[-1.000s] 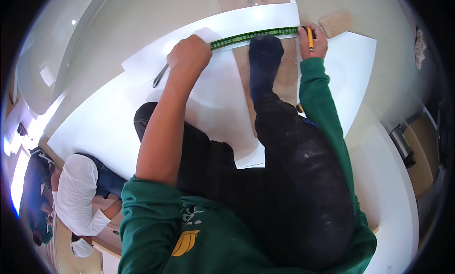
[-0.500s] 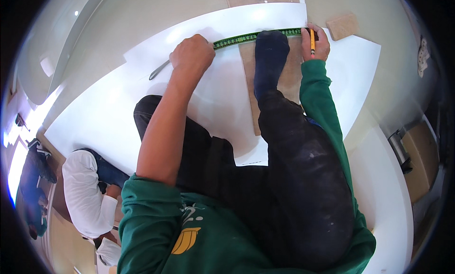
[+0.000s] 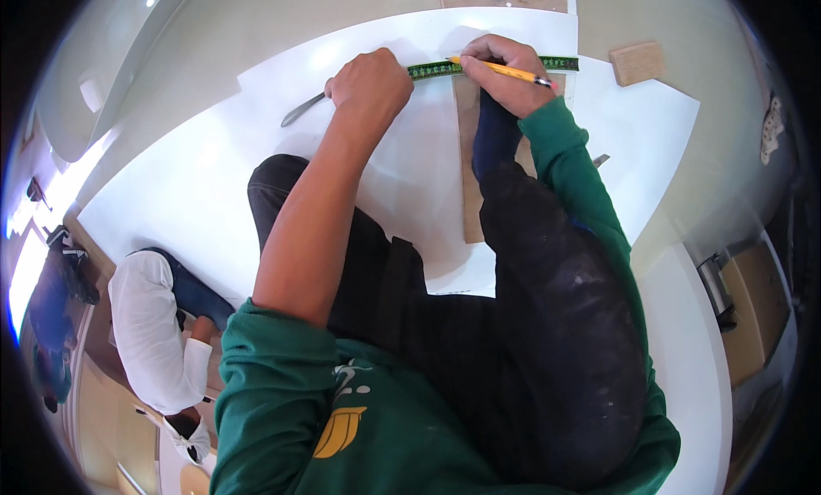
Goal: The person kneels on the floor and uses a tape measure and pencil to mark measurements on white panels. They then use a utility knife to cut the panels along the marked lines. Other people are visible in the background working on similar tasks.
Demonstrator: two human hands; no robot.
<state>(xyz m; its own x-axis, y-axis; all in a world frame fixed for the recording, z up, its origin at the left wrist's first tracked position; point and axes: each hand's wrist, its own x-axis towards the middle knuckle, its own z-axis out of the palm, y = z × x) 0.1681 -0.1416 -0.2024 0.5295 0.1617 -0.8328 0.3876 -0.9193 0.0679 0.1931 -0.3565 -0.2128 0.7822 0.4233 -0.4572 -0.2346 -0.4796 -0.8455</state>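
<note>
My left hand (image 3: pixel 369 82) is closed round a tape measure, whose case is hidden in the fist; its grey strap (image 3: pixel 301 112) trails out to the left. The green blade (image 3: pixel 432 69) of the tape runs right across a large white sheet (image 3: pixel 171 187), passing under my right hand (image 3: pixel 506 71). In that hand a yellow pencil (image 3: pixel 520 73) is pinched, its tip at the tape's far edge, between my left hand and the tape's end. Below my right hand is my foot in a dark sock (image 3: pixel 496 136), on or beside a brown board (image 3: pixel 470 170).
A wooden block (image 3: pixel 638 62) lies past the sheet's far right edge. Some small grey metal thing (image 3: pixel 601 160) shows beside my right sleeve. At the left, a person in a white top (image 3: pixel 145 324) crouches by the sheet. A brown box (image 3: pixel 754 307) stands at the far right.
My right hand has moved left from the tape's end to its middle, turning the pencil so its tip points left at the tape. The left hand still grips the tape measure.
</note>
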